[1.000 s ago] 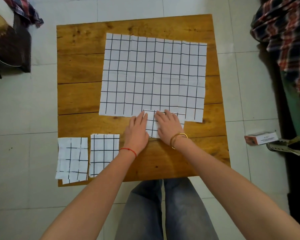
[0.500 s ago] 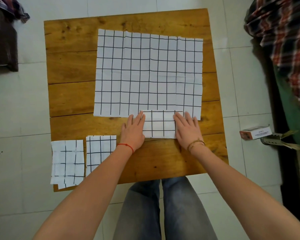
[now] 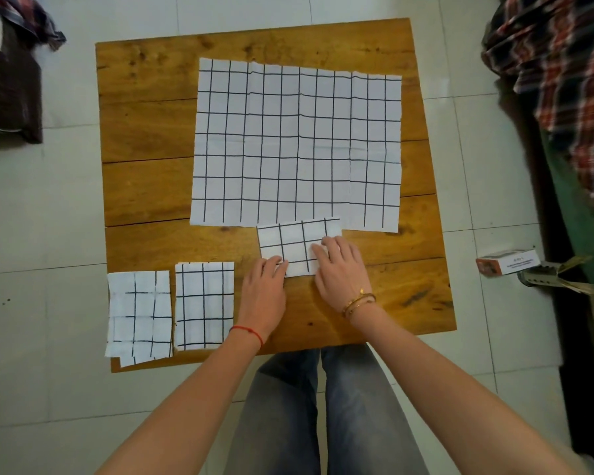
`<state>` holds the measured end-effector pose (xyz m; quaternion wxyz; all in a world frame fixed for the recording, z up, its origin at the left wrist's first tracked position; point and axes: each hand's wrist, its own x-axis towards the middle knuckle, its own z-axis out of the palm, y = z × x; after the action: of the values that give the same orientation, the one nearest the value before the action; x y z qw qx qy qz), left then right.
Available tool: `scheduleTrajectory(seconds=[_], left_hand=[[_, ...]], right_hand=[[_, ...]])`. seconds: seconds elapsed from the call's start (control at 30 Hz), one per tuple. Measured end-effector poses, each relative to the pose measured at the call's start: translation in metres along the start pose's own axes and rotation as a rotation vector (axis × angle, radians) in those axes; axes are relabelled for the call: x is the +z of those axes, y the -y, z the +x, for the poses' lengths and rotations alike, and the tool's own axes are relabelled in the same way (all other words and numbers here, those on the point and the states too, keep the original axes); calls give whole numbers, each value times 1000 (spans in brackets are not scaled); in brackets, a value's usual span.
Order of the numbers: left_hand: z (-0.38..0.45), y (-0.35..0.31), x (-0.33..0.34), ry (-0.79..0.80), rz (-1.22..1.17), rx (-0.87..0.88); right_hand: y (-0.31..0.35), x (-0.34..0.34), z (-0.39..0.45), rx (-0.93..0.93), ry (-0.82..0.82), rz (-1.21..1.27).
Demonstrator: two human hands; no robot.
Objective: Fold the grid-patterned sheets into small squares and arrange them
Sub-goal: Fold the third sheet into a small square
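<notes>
Though a small box (image 3: 507,261) on the floor right of the worktop (image 3: 144,186) carries print, it is too small to read. Both hands lie flat with fingers extended, gripping nothing: the left hand (image 3: 263,291) touches the near-left corner of the half-folded sheet (image 3: 294,243), the right hand (image 3: 340,267) presses its near-right part. Beyond lies the large unfolded sheet (image 3: 288,142); two folded squares (image 3: 138,315) (image 3: 204,305) sit side by side at the near-left corner.

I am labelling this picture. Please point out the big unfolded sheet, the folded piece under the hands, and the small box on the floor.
big unfolded sheet (image 3: 288,142), head view, its middle.
folded piece (image 3: 290,243), head view, bare upper part.
small box (image 3: 508,261), head view, its top face.
</notes>
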<state>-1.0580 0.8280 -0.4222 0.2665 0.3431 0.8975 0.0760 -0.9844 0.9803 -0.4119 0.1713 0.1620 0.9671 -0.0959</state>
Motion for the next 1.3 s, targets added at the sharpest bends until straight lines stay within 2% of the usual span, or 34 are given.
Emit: scheduleTrajectory(seconds=[0.13,0.27,0.53,0.63,0.7,0.77,0.87,0.93,1.0,1.2,1.3], left_hand=[[-8,0,5,23,-2,-13],[-12,2,10,60,-28,2],[-13,10,12,66,-106,13],[-15,6,10,-81,-169,-26],[-19,2,10,-231,-239,-128],[-20,-3,9,-285,-385,-321],[-13,-8,11,-120,-706,-689],[-6,-11,17,28,-944,-857],[-2,-17,22,71,-1114,-931],[0,-33,27,-19,-1310,-1008],[-3,-33,28,2,-1414,-1050]], right_hand=[[14,14,-1,-117,88,23],[8,21,-10,-132,163,-11],[-45,22,-36,-64,68,-61],[-48,16,-24,-74,-22,-63],[-44,6,-7,-45,-97,-18],[-37,-6,17,-16,-151,48],[-27,-18,55,-3,-141,143],[-20,-21,76,-22,-69,143],[-14,-19,88,-56,-4,96],[-9,-9,87,-28,132,95],[-15,-12,76,97,243,423]])
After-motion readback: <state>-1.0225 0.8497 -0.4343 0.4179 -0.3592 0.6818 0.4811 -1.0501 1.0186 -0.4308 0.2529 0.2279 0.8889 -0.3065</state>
